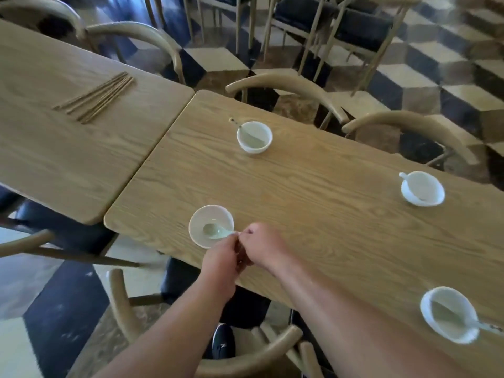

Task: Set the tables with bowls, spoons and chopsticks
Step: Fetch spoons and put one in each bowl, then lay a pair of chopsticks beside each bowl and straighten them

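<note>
We note four bowls on the right table point(313, 186), each with a spoon. Right hand point(263, 245) and left hand point(221, 261) together pinch the spoon point(216, 231) in the nearest bowl point(210, 225). Chopsticks point(95, 97) lie undistributed on the neighbouring table, left of ours.

Checkered floor point(425, 85), wooden chairs point(283, 88), tables point(313, 192)

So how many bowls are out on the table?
4: far bowl near the table joint, right bowl at the far edge, near-right bowl, and the bowl by the hands.
</note>
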Motion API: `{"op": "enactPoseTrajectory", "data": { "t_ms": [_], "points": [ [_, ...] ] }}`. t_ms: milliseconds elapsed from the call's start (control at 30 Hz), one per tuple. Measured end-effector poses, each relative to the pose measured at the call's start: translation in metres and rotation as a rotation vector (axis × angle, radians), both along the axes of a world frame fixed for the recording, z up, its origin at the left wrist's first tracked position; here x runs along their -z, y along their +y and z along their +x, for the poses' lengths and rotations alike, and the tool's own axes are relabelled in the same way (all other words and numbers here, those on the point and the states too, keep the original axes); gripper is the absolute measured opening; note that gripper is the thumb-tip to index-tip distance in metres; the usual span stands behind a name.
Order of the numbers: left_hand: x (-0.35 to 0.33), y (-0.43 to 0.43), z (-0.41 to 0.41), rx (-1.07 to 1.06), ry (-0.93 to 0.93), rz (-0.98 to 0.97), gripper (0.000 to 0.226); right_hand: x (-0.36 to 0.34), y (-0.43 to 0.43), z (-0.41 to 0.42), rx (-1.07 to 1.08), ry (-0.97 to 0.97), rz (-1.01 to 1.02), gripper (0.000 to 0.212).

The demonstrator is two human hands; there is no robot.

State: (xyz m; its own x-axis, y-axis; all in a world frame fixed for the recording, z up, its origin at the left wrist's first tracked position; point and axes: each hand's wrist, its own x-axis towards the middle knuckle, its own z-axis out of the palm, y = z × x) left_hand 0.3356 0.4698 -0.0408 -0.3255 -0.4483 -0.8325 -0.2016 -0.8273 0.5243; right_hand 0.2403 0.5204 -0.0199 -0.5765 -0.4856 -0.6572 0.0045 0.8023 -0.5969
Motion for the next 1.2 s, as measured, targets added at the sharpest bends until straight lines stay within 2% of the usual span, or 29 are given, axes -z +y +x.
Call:
{"op": "enactPoseTrajectory", "data": {
  "t_ms": [133, 267, 333, 400, 433, 467, 533, 600, 667, 767, 833, 900, 967, 1100, 1200],
  "points": [
    [0.01, -0.013, -0.004, -0.024, -0.041, 0.018, 0.021, 0.016, -0.022, -0.005, -0.023, -0.026, 0.086, 0.021],
    [0.011, -0.01, -0.002, 0.023, -0.044, 0.039, 0.025, 0.017, -0.02, -0.008, -0.015, -0.15, 0.142, 0.037],
    [0.002, -0.002, -0.002, 0.12, -0.058, 0.055, 0.03, 0.008, -0.005, -0.006, -0.009, -0.166, 0.184, 0.044],
    [-0.015, 0.013, -0.011, 0.304, -0.097, 0.014, 0.038, -0.008, 0.024, -0.006, 0.007, -0.074, 0.193, 0.045],
    [-0.023, 0.02, -0.016, 0.441, -0.131, -0.062, 0.038, -0.016, 0.04, -0.006, 0.022, 0.019, 0.176, 0.041],
    [-0.035, 0.032, -0.026, 0.673, -0.168, -0.203, 0.035, -0.028, 0.062, -0.01, 0.049, 0.128, 0.141, 0.034],
    [-0.057, 0.057, -0.052, 1.179, -0.201, -0.663, 0.027, -0.056, 0.117, -0.02, 0.073, 0.311, 0.07, 0.027],
    [-0.08, 0.092, -0.083, 1.452, -0.139, -0.981, 0.026, -0.084, 0.175, -0.031, 0.089, 0.451, 0.059, 0.027],
    [-0.111, 0.15, -0.114, 1.699, -0.043, -1.242, 0.033, -0.113, 0.248, -0.04, 0.151, 0.568, 0.08, 0.029],
    [-0.152, 0.252, -0.143, 1.751, 0.128, -1.388, 0.041, -0.149, 0.36, -0.041, 0.159, 0.777, 0.199, 0.031],
    [-0.175, 0.331, -0.152, 1.835, 0.221, -1.58, 0.053, -0.165, 0.444, -0.03, 0.213, 0.854, 0.318, 0.041],
    [-0.191, 0.401, -0.152, 1.894, 0.201, -1.79, 0.072, -0.174, 0.525, -0.016, 0.325, 0.822, 0.444, 0.069],
    [-0.202, 0.462, -0.149, 1.883, 0.218, -1.884, 0.09, -0.18, 0.604, 0.001, 0.476, 0.739, 0.499, 0.093],
    [-0.211, 0.595, -0.137, 1.895, 0.296, -1.98, 0.115, -0.175, 0.761, 0.046, 0.693, 0.703, 0.547, 0.109],
    [-0.213, 0.695, -0.127, 1.972, 0.372, -2.014, 0.115, -0.166, 0.853, 0.086, 0.794, 0.681, 0.631, 0.118]
  ]
}}
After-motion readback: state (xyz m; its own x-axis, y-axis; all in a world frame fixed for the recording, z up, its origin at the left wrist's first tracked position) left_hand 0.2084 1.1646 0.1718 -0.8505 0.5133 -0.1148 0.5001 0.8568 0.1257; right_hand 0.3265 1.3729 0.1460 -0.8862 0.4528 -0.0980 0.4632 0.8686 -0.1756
